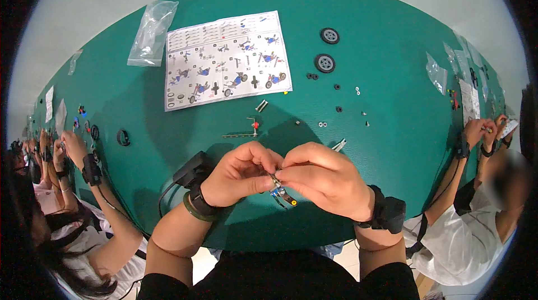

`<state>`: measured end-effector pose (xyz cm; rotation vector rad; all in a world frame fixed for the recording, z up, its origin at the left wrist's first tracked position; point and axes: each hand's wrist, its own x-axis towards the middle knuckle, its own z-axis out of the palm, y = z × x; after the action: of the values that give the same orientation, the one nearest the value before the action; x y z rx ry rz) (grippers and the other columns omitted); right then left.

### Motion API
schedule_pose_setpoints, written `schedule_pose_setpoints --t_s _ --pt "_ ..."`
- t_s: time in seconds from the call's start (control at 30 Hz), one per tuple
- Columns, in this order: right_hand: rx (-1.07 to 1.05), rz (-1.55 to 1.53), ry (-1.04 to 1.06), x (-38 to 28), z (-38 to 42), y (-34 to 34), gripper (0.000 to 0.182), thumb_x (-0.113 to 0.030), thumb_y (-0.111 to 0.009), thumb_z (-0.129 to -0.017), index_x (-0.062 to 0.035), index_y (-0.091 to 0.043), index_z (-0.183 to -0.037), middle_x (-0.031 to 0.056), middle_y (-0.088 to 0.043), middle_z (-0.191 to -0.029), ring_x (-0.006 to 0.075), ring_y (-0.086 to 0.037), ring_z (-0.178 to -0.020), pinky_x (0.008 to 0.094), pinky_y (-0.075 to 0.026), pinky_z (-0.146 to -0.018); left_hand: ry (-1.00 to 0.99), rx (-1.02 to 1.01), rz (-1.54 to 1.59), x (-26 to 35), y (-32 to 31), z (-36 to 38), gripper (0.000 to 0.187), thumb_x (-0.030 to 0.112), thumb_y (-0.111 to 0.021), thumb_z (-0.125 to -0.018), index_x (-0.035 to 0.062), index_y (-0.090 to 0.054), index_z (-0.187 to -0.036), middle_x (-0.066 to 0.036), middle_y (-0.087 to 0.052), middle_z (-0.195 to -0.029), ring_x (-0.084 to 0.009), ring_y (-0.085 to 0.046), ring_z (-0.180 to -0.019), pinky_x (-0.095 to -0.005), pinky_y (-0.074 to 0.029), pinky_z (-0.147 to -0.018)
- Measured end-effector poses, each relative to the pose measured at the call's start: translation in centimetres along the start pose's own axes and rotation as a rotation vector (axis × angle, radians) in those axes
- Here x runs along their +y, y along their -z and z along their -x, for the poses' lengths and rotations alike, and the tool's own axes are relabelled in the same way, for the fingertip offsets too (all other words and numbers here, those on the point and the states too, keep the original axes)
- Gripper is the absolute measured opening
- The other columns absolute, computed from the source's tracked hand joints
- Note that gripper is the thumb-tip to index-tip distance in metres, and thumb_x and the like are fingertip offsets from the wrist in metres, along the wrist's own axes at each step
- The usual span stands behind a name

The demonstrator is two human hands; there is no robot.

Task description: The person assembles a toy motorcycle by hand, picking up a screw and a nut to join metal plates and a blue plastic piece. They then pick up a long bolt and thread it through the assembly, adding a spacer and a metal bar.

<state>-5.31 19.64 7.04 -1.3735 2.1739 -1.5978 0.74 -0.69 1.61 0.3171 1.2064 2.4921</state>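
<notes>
- A small assembly [282, 192] of grey, blue and yellow parts is held between the two hands, low over the near edge of the green counter [392, 75].
- The left hand [238, 174] is curled nearly closed, thumb and fingertips pinched on the left end of the assembly.
- The right hand [325, 179] is likewise closed to a pinch, its fingertips meeting those of the left hand on the same piece; the lower part of the assembly hangs out just below the right thumb.
- A dark band is worn on each wrist, with a cable running off from the left one.
- Just beyond the hands a thin axle [238, 134] with a red piece lies on the counter, and a short grey pin [261, 105] lies a little farther off.
- A grey part [339, 144] lies just beyond the right hand.
- Farther out from the left hand an instruction sheet [227, 59] is spread flat, with an empty plastic bag [151, 33] beside its left edge.
- Well beyond the right hand two wheels [327, 49] are set near each other, with small black and white bits [336, 101] scattered between them and the hand.
- At the far left and far right, other people's hands are seen at work on their own parts, well apart from the assembly.
</notes>
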Motion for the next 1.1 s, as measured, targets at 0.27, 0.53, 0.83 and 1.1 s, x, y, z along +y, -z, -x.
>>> schedule_pose_setpoints --t_s 0.27,0.53,0.83,1.1 --pt "0.097 -0.001 -0.094 0.7 0.1 -1.2 0.020 0.003 -0.065 -0.080 0.0005 -0.063 -0.100 0.0113 -0.059 -0.096 0.0256 -0.062 -0.085 0.0325 -0.052 -0.070 0.069 0.137 0.177 -0.2 -0.7 0.0 0.016 0.007 -0.057 -0.095 0.0058 -0.050 -0.108 -0.009 -0.057 -0.112 -0.0158 -0.059 -0.102 -0.0307 -0.047 -0.091" --pt "0.128 0.007 -0.134 0.8 0.1 -1.4 0.018 0.003 -0.066 -0.081 0.0004 -0.061 -0.098 0.0124 -0.059 -0.095 0.0261 -0.062 -0.081 0.0326 -0.051 -0.069 0.059 0.146 0.262 -0.8 -0.6 -0.1 0.017 0.009 -0.057 -0.096 0.0086 -0.050 -0.111 -0.006 -0.058 -0.107 -0.0162 -0.063 -0.097 -0.0290 -0.051 -0.082" --pt "0.132 -0.011 -0.124 0.8 0.1 -1.5 0.016 0.001 -0.067 -0.080 -0.0007 -0.059 -0.094 0.0123 -0.058 -0.092 0.0271 -0.061 -0.079 0.0340 -0.050 -0.068 0.073 0.193 0.218 -1.0 -0.7 0.0 0.018 0.009 -0.058 -0.093 0.0107 -0.047 -0.108 -0.009 -0.055 -0.107 -0.0173 -0.059 -0.095 -0.0315 -0.051 -0.081" --pt "0.090 -0.146 -0.200 1.6 0.2 -1.4 0.019 0.004 -0.067 -0.080 -0.0019 -0.058 -0.095 0.0103 -0.056 -0.091 0.0230 -0.061 -0.081 0.0314 -0.050 -0.068 0.098 0.215 0.163 -0.8 -0.8 0.0 0.016 0.007 -0.056 -0.094 0.0086 -0.047 -0.108 -0.011 -0.056 -0.111 -0.0181 -0.061 -0.095 -0.0320 -0.054 -0.080"
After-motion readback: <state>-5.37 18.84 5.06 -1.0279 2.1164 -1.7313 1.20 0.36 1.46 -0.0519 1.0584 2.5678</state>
